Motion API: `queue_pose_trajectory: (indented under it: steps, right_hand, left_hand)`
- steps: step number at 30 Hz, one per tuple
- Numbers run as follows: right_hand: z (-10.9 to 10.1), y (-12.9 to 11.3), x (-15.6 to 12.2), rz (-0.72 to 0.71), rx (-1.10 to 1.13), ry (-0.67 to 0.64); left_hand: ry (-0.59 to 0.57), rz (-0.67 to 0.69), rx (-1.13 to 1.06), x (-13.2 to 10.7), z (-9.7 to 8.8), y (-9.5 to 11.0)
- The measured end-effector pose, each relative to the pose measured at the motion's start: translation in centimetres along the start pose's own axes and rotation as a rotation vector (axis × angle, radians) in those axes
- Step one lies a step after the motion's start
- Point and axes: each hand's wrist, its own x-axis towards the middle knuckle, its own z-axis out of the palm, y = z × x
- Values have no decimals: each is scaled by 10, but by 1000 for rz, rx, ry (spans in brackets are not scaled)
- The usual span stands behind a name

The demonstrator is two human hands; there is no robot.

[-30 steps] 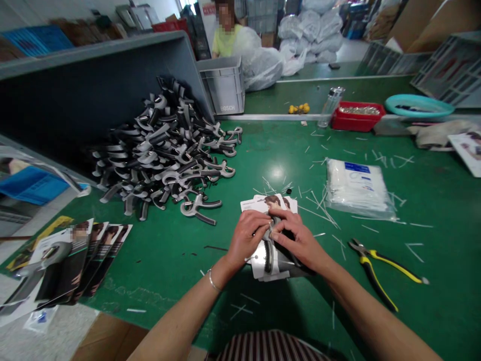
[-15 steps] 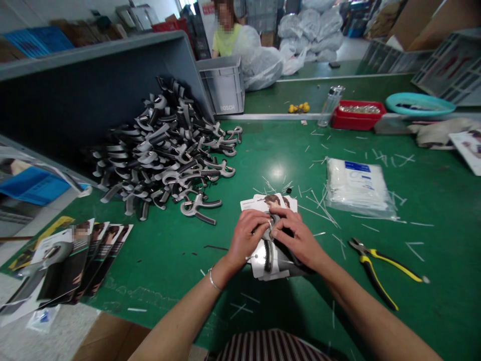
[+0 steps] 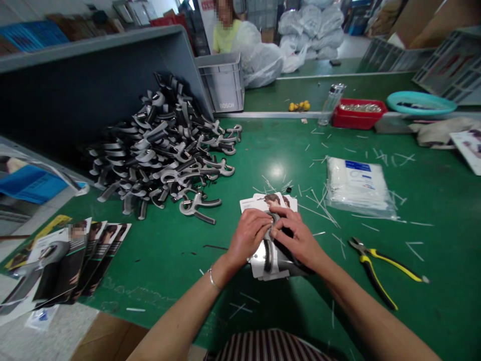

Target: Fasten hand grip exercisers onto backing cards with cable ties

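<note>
A grey and black hand gripper (image 3: 269, 253) lies on a printed backing card (image 3: 263, 203) near the front of the green table (image 3: 188, 240). My left hand (image 3: 247, 237) and my right hand (image 3: 296, 238) meet over the top of the hand gripper, fingers curled and pinched at its spring end. What the fingertips pinch is too small to make out. More cards lie stacked under the one in use.
A big pile of hand grippers (image 3: 165, 145) fills the left. Finished carded ones (image 3: 63, 260) lie at the front left. Yellow-handled pliers (image 3: 376, 271) and a bag of white ties (image 3: 356, 188) sit to the right, with cut tie ends scattered about. A person in yellow (image 3: 225, 35) works far behind.
Hardly anything differs; both hands stay pinched over the hand gripper on the card, and the view has shifted slightly.
</note>
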Motion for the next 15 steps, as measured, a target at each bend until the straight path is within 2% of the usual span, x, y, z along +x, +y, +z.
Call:
queue_pose_trajectory:
  steps: [3,9,12,15]
  right_hand:
    - [1,3,-1,30,36,45]
    - [-2,2,1,22,30,-4]
    - [-4,1,3,38,28,-57]
    - [-4,1,3,53,27,-58]
  left_hand:
    - [40,-33,-32,1,1,1]
    - [58,-98,-79,3,1,5]
    - [74,-190,-82,5,-2,7]
    - [41,-281,-103,8,-6,8]
